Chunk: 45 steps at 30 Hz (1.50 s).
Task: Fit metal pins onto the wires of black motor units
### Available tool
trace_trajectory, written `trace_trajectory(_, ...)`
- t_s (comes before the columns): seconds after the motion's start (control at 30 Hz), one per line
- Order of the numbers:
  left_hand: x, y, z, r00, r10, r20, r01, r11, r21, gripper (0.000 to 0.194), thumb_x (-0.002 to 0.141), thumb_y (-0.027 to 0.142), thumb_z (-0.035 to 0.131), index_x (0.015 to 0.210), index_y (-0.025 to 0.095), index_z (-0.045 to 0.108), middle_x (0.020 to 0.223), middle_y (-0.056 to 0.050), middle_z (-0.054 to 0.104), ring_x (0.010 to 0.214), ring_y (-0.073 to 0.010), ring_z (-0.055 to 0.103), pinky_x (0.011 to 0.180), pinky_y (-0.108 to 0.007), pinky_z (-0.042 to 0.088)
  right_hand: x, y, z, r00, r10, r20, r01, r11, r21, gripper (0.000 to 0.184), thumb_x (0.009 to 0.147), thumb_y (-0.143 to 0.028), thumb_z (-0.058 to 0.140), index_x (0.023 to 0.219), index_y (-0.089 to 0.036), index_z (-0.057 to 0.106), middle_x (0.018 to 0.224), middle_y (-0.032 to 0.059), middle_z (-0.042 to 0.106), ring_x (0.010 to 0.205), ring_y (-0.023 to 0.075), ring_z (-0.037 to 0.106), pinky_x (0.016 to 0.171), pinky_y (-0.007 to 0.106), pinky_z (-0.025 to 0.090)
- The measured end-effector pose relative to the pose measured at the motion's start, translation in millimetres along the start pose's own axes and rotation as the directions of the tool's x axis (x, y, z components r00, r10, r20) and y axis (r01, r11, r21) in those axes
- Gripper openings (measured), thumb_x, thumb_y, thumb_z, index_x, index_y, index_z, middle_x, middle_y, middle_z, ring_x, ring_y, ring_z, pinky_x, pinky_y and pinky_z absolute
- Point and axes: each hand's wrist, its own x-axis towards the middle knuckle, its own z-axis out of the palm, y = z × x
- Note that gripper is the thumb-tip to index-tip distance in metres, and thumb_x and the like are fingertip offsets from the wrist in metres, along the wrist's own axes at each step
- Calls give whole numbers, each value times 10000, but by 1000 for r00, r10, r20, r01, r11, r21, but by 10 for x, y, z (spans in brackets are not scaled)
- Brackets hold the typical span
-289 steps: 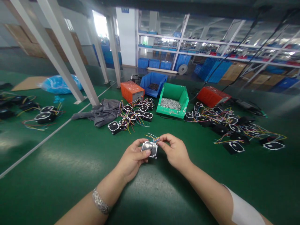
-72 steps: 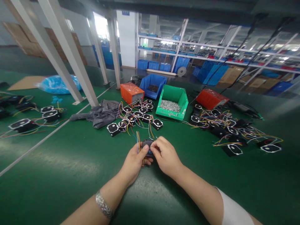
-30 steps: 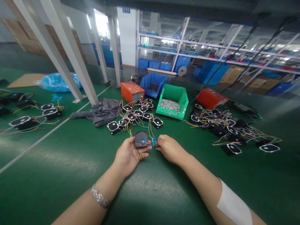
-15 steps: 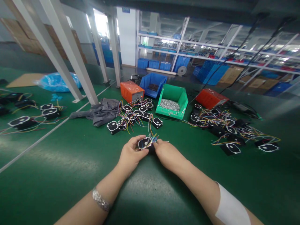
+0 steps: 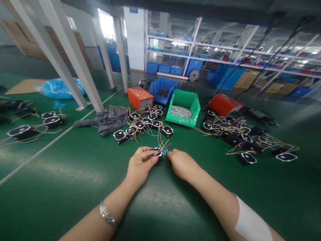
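My left hand [image 5: 140, 164] is closed around a small black motor [image 5: 158, 156] with a white-edged face, near the middle of the green table. Coloured wires stick out from the motor, and a small blue piece [image 5: 164, 149] sits among them on its right side. Just right of those wires, my right hand [image 5: 181, 163] is closed with its thumb and index finger pinched together. Whatever lies between those fingertips is too small or hidden to make out. Beyond my hands lies a cluster of similar wired motors [image 5: 152, 116].
A green bin [image 5: 194, 106] of small metal parts and a blue bin [image 5: 153, 93] stand behind the motors, between two orange boxes [image 5: 140, 97] [image 5: 224, 104]. More wired motors [image 5: 248, 159] lie at right. A grey cloth [image 5: 110, 120] rests beside metal posts [image 5: 72, 57] at left.
My right hand has drawn slightly right, away from the motor's wires, which now fan out. My left hand's fingers have shifted over the motor and its wires.
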Motion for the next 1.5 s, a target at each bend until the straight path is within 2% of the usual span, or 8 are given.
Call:
trace_trajectory(0.23, -2, -9, 4, 1000, -6, -29, 6, 1000, -2, 196, 579, 211, 648, 775, 195, 657, 860, -46, 558, 837, -174, 525, 756, -276, 406, 16, 82, 8, 998, -66, 0, 66, 997, 38, 204, 663, -22, 389, 710, -128, 557, 690, 91, 581, 650, 184, 563, 565, 251, 383)
trace_trajectory(0.33, -3, -31, 3, 996, -87, -20, 86, 995, -59, 271, 574, 234, 654, 840, 193, 624, 855, -40, 580, 760, -159, 543, 699, -265, 423, 43, 48, 5, 991, -19, -131, 56, 957, 283, 170, 634, -30, 431, 685, -136, 552, 667, 56, 572, 643, 151, 546, 573, 227, 386)
trace_trajectory(0.47, -1, -49, 1, 990, -140, -19, 137, 985, -100, 300, 561, 239, 663, 849, 175, 605, 802, -37, 597, 675, -137, 542, 651, -248, 423, 72, -35, -28, 965, 190, -179, 39, 574, 818, 70, 677, -125, 464, 714, -142, 521, 567, -19, 519, 505, 92, 494, 495, 196, 394)
trace_trajectory(0.53, 0, -48, 0, 990, -138, -31, 133, 984, -116, 297, 551, 234, 670, 834, 168, 608, 772, -32, 601, 637, -128, 537, 621, -237, 421, 74, -79, -26, 966, 219, -136, 46, 371, 927, 49, 669, -161, 485, 710, -142, 505, 540, -37, 501, 468, 84, 480, 462, 194, 396)
trace_trajectory(0.6, -1, -45, 0, 989, -140, -39, 134, 983, -124, 307, 548, 234, 673, 838, 164, 602, 747, -28, 603, 614, -121, 534, 599, -229, 417, 71, -113, -6, 962, 240, -134, 57, 304, 951, 38, 648, -164, 500, 680, -145, 497, 533, -41, 497, 467, 84, 479, 457, 195, 399)
trace_trajectory(0.9, -16, 6, 24, 985, -170, -39, 159, 968, -193, 355, 552, 211, 677, 869, 156, 528, 742, -20, 601, 643, -120, 552, 619, -230, 422, 27, -175, 29, 900, 303, -314, 117, 527, 842, 32, 661, -156, 495, 690, -166, 505, 617, -11, 545, 549, 98, 504, 529, 215, 423)
trace_trajectory(1.13, 44, 90, -53, 952, -233, 198, 306, 765, -567, 420, 504, 82, 685, 887, 134, 518, 835, -30, 594, 768, -122, 555, 743, -234, 397, 29, -73, -79, 844, 468, -263, 134, 289, 948, 98, 624, -225, 583, 616, -151, 518, 521, -21, 537, 484, 109, 515, 489, 229, 429)
trace_trajectory(1.5, -12, 90, -47, 906, -185, 381, 387, 728, -566, 430, 493, 13, 675, 878, 156, 547, 800, -13, 596, 719, -102, 540, 682, -203, 386, 28, -42, -63, 859, 379, -343, 121, 500, 857, 43, 672, -177, 558, 653, -154, 588, 629, 7, 605, 595, 128, 554, 575, 240, 437)
